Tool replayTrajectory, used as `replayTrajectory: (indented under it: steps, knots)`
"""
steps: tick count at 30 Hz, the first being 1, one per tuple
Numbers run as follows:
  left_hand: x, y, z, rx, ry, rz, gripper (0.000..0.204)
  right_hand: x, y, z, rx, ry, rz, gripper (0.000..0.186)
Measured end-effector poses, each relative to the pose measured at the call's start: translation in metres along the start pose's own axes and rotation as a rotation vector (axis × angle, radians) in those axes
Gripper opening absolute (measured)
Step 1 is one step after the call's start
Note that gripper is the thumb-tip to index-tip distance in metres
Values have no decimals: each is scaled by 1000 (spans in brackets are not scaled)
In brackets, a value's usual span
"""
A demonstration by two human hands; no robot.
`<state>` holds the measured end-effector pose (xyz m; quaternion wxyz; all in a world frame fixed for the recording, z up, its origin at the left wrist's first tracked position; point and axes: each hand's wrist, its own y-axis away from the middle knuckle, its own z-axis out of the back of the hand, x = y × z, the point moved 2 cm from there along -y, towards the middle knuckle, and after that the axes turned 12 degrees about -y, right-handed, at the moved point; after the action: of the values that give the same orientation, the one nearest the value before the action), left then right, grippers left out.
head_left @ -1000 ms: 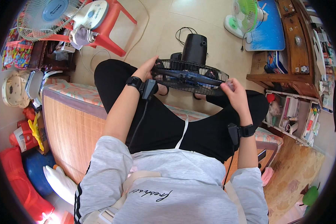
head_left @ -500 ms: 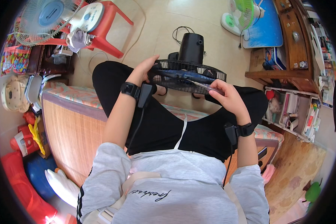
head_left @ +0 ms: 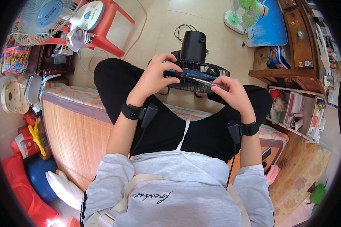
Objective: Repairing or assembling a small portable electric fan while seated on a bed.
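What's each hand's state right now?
Left hand: at the black fan, whether gripping can't be told.
Right hand: closed, holding a slim tool.

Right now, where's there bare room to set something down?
The tiled floor between the black fan and the blue panel looks bare, as does the bamboo mat outside your left leg. It's crowded at the fan, where your left hand, right hand and slim tool gather, and on the red stool.

Black fan (head_left: 193,51), red stool (head_left: 101,32), blue board (head_left: 267,34), floral mattress edging (head_left: 77,94)
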<state>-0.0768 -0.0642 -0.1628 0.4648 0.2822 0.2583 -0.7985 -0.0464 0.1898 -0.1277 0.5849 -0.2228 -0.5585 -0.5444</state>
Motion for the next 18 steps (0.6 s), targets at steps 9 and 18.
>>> replayTrajectory:
  steps: [9,18]
  knots:
    - [-1,-5,-11,-86,51,-72,22,-9,0,0,-38,-236,48,16]
    - [9,-11,-12,-121,134,-77,24,-9,-13,-3,-32,-158,-57,14]
